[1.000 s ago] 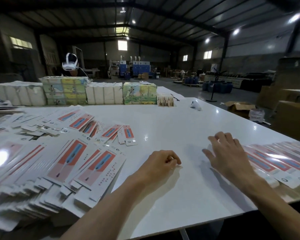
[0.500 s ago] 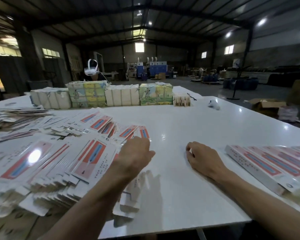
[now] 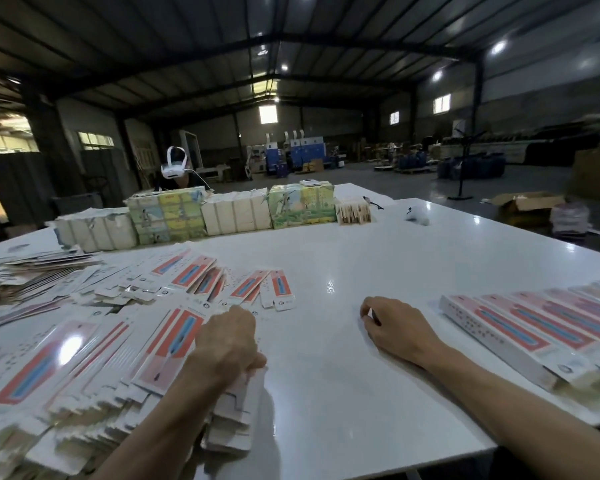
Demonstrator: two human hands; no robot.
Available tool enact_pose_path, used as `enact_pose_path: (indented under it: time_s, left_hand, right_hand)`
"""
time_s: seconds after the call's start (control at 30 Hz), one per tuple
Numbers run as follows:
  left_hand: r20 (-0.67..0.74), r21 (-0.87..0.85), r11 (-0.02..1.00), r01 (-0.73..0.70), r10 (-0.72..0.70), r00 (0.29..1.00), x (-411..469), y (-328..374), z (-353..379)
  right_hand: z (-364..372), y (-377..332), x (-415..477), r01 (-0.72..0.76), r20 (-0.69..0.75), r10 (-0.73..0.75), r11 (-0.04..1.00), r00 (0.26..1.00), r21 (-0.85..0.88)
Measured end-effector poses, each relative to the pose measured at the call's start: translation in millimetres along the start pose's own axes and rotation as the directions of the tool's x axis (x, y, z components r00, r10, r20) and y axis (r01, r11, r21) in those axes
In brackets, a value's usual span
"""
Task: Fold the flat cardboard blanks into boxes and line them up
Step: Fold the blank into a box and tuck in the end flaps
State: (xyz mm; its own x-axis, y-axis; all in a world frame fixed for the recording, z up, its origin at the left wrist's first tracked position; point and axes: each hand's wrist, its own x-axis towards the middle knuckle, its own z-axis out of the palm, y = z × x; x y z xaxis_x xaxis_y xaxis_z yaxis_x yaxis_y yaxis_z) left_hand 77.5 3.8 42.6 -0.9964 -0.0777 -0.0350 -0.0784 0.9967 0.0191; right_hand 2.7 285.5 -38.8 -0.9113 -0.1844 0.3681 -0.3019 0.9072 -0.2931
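Note:
A big loose pile of flat cardboard blanks [image 3: 94, 358], white with red and blue stripes, covers the left of the white table [image 3: 361, 258]. My left hand [image 3: 227, 344] lies on the pile's right edge, its fingers and thumb curled round a blank there. On the bare table in the middle rests my right hand [image 3: 395, 327], loosely curled and holding nothing. A row of folded boxes [image 3: 520, 334] with the same print lies side by side at the right, a short way from my right hand.
Bundled stacks of packaging [image 3: 236, 213] line the table's far edge, with a bundle of small wooden pieces [image 3: 354, 211] and a small white object [image 3: 418, 214] to their right. A person wearing a white headset [image 3: 175, 166] sits behind them. The near table edge is close.
My left hand moved left from the bare table onto the pile of blanks and closed on one. My right hand left the folded boxes and settled, curled, on the middle of the table.

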Motion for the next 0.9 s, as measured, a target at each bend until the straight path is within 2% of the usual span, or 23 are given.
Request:
enact_pose_path:
  time_s: [0.1, 0.2, 0.27, 0.5, 0.63, 0.7, 0.77, 0.83, 0.9]
  left_hand:
    - [-0.024, -0.015, 1.0, 0.018, -0.018, 1.0, 1, -1, 4]
    - [-0.073, 0.111, 0.992, 0.066, -0.058, 0.996, 4, -3, 6]
    - [-0.052, 0.14, 0.989, 0.054, -0.047, 0.998, 7, -5, 3]
    - [0.002, 0.033, 0.993, 0.113, -0.113, 0.994, 22, -14, 0]
    - [-0.003, -0.04, 0.997, 0.062, -0.062, 0.998, 29, -18, -5]
    - [-0.1, -0.167, 0.986, -0.012, -0.005, 0.995, 32, -16, -14]
    - [-0.169, -0.384, 0.916, -0.119, 0.057, 0.984, 33, -12, -28]
    - [-0.197, -0.589, 0.783, -0.2, 0.101, 0.975, 32, -2, -44]
    - [-0.209, -0.741, 0.625, -0.246, 0.134, 0.969, 33, 14, -52]
  right_hand:
    - [-2, 1, 1, -0.015, 0.008, 0.015, 0.999, 1.0, 0.041]
    - [-2, 2, 1, -0.026, 0.013, 0.025, 0.997, 1.0, 0.073]
    - [-2, 3, 1, -0.038, 0.017, 0.037, 0.995, 0.999, 0.095]
    - [-3, 2, 1, -0.059, 0.039, 0.053, 0.987, 0.998, 0.148]
    - [-3, 2, 2, -0.066, 0.052, 0.058, 0.985, 0.997, 0.161]
    - [-3, 4, 3, -0.068, 0.057, 0.059, 0.984, 0.997, 0.167]
    - [-1, 5, 3, -0.071, 0.057, 0.062, 0.983, 0.996, 0.169]
    - [2, 7, 4, -0.073, 0.041, 0.067, 0.983, 0.997, 0.17]
    - [4, 9, 8, -0.068, 0.01, 0.068, 0.959, 0.998, 0.277]
